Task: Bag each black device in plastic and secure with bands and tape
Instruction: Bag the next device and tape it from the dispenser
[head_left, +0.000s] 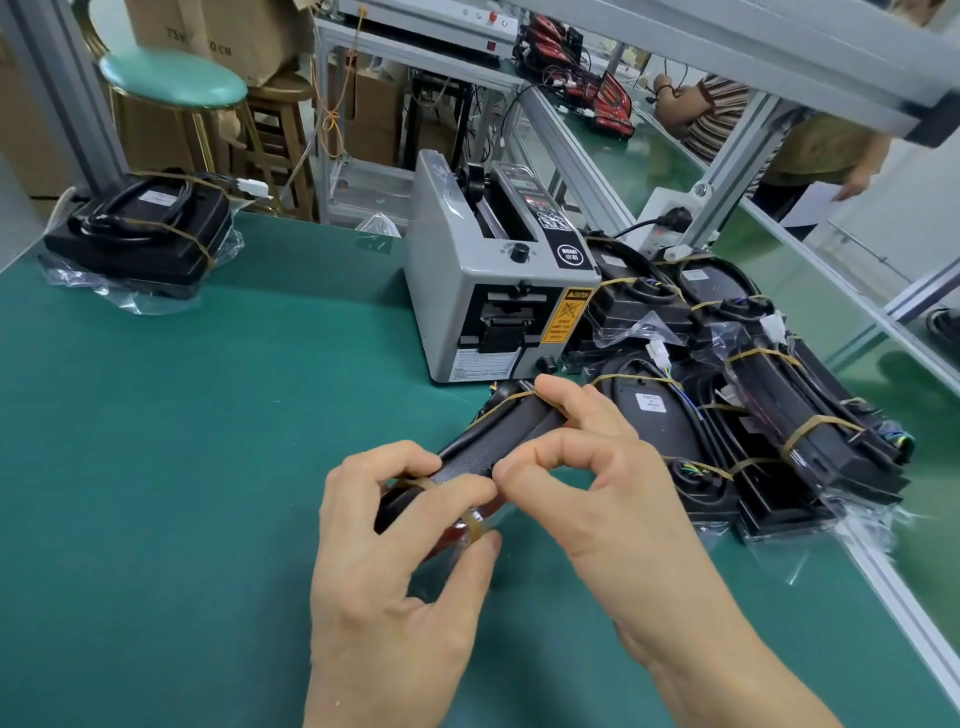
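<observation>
A green tabletop (182, 467) carries everything. At its middle back stands a grey tape dispenser (493, 291). To the right of it lies a pile (727, 395) of black devices, already in clear plastic and bound with tan bands. At the far left corner sits one more bagged device (140, 234), banded too, well apart from the rest.

In front of the dispenser lies the device (483, 441) being worked on, long and black, slanting from the pile toward the near middle, with a band round its far end. The left hand (395, 551) grips its near end, fingers curled over the top, thumb below against a second band (475, 525). The right hand (582, 467) pinches that band at the device's top with thumb and forefinger, its other fingers resting further up the device.
</observation>
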